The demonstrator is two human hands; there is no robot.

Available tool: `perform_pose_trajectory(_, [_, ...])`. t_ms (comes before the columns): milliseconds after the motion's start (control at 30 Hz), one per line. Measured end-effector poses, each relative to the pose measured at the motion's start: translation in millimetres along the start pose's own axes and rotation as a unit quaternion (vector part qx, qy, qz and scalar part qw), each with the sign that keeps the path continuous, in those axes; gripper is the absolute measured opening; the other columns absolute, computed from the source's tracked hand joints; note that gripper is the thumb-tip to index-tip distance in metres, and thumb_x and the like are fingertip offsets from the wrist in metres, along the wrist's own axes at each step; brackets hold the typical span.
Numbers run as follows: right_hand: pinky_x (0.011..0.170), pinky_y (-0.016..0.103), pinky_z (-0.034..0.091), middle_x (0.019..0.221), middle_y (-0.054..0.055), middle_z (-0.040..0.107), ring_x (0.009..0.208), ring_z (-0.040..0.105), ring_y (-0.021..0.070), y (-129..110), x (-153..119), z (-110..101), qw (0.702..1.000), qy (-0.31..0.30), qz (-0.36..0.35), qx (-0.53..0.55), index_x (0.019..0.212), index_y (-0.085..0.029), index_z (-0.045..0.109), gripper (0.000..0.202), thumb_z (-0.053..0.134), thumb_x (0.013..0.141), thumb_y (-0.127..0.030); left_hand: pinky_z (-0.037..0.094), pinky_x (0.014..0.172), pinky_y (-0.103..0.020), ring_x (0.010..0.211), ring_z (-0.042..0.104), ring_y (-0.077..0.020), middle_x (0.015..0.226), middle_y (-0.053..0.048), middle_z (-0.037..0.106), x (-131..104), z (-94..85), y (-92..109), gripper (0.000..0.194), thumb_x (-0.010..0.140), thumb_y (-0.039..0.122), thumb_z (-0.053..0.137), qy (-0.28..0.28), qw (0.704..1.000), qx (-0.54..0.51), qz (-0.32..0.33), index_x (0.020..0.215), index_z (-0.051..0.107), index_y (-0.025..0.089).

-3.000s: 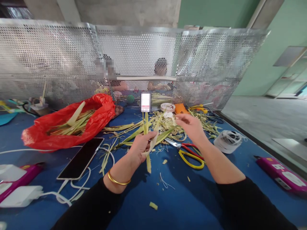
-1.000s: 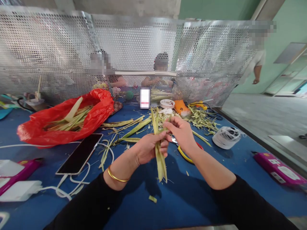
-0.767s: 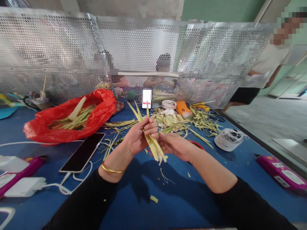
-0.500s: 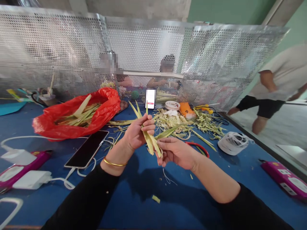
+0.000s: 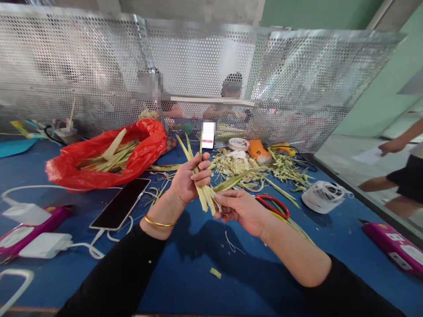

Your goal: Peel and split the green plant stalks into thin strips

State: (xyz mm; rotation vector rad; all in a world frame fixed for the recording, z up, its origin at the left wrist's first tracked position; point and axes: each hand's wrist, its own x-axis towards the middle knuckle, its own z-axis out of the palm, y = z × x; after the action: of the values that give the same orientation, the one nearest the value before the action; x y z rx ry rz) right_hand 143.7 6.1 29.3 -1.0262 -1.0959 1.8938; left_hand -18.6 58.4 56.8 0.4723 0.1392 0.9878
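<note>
My left hand (image 5: 191, 178), with a gold bangle at the wrist, is wrapped round a bunch of pale green leaf strips (image 5: 204, 193). The pointed tips stick up above its fingers and the wider ends hang below. Just right of it, my right hand (image 5: 239, 209) pinches the lower ends of the strips between thumb and fingers. Red-handled scissors (image 5: 274, 205) lie on the blue table (image 5: 185, 281) behind my right wrist. A small cut piece of leaf (image 5: 215, 273) lies nearer the front edge.
A red plastic bag (image 5: 71, 169) holds more strips at left, near a phone (image 5: 120, 205) and cables. Piled scraps (image 5: 234, 165), a white string roll (image 5: 323, 197) and purple power strips (image 5: 393, 244) surround the hands. A person's arm (image 5: 401, 140) shows at far right.
Both hands keep their hold, and the lower strip ends are now closer together. More of the scissors shows by my right wrist. The person at right has moved farther right.
</note>
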Motion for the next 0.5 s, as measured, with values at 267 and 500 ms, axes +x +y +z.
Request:
perform_pose_trajectory(267, [0.040, 0.017, 0.046, 0.073, 0.003, 0.069, 0.046, 0.062, 0.0089, 7.2, 0.3, 4.0, 0.999, -0.050, 0.009, 0.010, 0.082, -0.013, 0.070, 0.034, 0.073, 0.073, -0.046, 0.029, 0.033, -0.014, 0.033, 0.036, -0.0017, 0.059, 0.004, 0.046, 1.4, 4.1, -4.1, 0.042, 0.100, 0.026, 0.023, 0.008, 0.998, 0.055, 0.021, 0.088, 0.060, 0.010])
perform_pose_trajectory(500, [0.040, 0.017, 0.046, 0.065, -0.001, 0.059, 0.045, 0.057, 0.0067, 6.3, 0.6, 4.6, 0.997, -0.071, 0.002, 0.043, 0.076, -0.012, 0.067, 0.030, 0.074, 0.073, -0.041, 0.029, 0.033, -0.014, 0.034, 0.037, -0.0022, 0.059, 0.003, 0.046, 2.8, 1.7, -3.8, 0.041, 0.100, 0.025, 0.025, 0.016, 0.998, 0.057, 0.021, 0.089, 0.061, 0.009])
